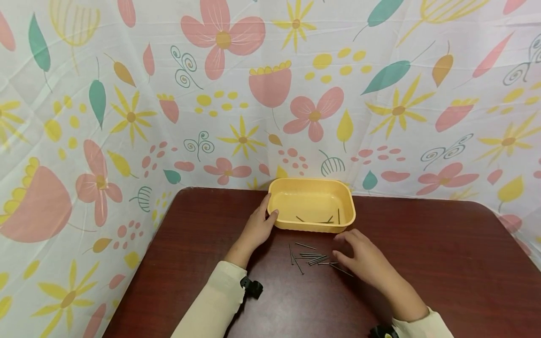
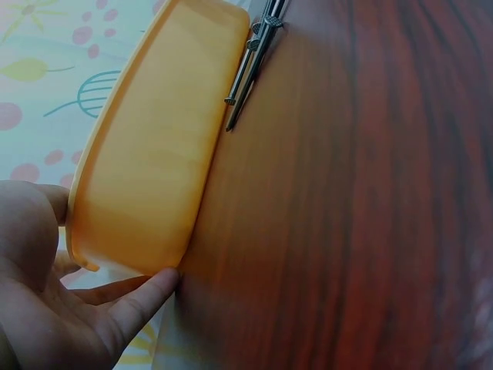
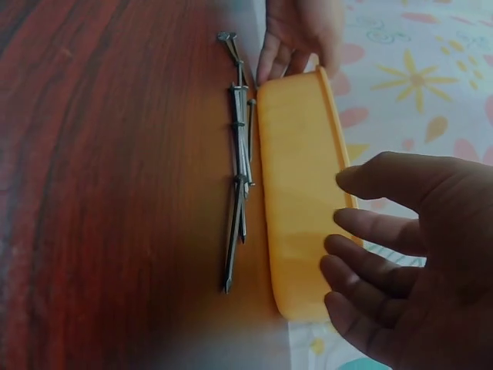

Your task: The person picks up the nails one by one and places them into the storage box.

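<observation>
A yellow plastic tray stands at the far side of the table, with several nails inside. My left hand holds its left end, the thumb by the rim near the front corner and the fingers along the outside. In the left wrist view, the fingertips touch the tray's lower corner. In front of the tray lies a loose pile of dark metal nails. Over the pile's right side, near the tray's front right corner, is my right hand, its fingers loosely bent around nothing.
The dark red-brown wooden table extends to both sides and toward me. A white cloth with printed flowers hangs behind it, close to the tray's back. Black straps sit on the wrists over cream sleeves.
</observation>
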### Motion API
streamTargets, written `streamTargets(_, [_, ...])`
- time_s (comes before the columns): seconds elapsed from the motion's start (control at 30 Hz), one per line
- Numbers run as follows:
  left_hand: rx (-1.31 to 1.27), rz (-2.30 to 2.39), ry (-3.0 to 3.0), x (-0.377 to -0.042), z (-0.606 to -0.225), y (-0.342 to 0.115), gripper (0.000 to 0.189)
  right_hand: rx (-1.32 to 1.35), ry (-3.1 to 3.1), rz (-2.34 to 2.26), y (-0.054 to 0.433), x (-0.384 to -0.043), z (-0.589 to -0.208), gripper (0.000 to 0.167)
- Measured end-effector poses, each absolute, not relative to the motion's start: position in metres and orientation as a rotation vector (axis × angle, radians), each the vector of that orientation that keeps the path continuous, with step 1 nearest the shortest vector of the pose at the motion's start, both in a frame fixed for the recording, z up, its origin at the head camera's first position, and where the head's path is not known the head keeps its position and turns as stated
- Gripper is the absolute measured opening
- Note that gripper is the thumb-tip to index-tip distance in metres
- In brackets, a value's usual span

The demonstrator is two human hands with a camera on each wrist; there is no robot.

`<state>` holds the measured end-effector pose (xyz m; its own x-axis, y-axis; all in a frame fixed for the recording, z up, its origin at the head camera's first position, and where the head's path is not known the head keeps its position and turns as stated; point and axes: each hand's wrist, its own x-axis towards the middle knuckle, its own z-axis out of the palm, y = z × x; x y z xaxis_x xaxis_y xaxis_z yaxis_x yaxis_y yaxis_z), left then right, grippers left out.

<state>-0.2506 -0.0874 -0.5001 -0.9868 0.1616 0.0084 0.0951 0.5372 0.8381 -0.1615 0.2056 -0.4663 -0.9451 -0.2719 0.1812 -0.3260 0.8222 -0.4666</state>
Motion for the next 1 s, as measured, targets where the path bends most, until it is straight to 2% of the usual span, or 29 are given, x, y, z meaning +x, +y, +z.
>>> streamTargets(0.6, [0.234, 1.469, 2.684, -0.249, -0.498, -0.086, 0.067, 0.497, -3.126, 0.779, 0.22, -0.151, -0.478, 0.029])
streamTargets(1.0, [0.228, 1.465, 2.687, -0.249, -0.499, -0.087, 0.066, 0.46, -3.199, 0.722, 0.217, -0.15, -0.479, 0.019])
